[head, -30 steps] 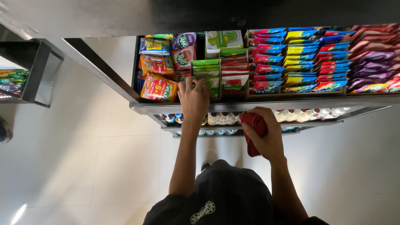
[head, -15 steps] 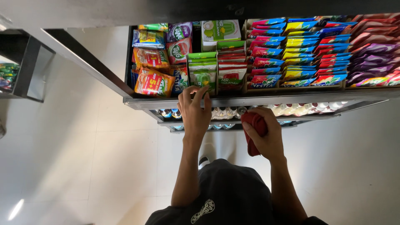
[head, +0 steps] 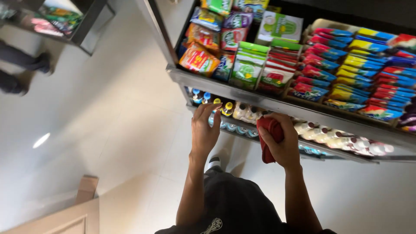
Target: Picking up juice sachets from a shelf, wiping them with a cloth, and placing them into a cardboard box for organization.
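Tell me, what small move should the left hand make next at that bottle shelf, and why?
Probably reach a little further in and close the fingers on one bottle. The left hand is open at the row of capped bottles with nothing in it, while the right hand is occupied, gripping a red cloth.

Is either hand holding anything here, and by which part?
The right hand grips a bunched dark red cloth around its middle, one end hanging below. The left hand holds nothing, its fingers spread by the bottle caps.
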